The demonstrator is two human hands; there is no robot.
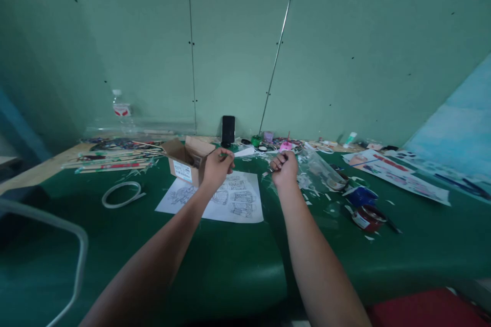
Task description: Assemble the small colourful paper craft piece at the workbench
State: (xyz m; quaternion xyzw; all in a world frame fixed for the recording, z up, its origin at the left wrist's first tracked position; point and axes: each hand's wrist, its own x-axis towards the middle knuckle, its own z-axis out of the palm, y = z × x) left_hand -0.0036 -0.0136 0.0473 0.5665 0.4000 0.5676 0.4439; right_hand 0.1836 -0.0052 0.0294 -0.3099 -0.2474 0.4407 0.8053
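Observation:
Both my arms reach out over a green table (230,260). My left hand (218,164) is closed in a pinch on a thin green stick-like piece that pokes out to the left of its fingertips, above a white sheet of line drawings (226,199). My right hand (284,167) is closed in a fist a little to the right, with its fingers curled; what it holds is too small to make out. A clear plastic bag (320,169) lies just right of that hand. An open cardboard box (186,162) stands just left of my left hand.
Long wooden sticks (115,161) are piled at the back left near a white loop (121,194). A black phone (228,130) leans on the wall. Small jars (367,216), paper scraps and printed sheets (399,173) lie to the right. A plastic bottle (120,110) stands at the back left.

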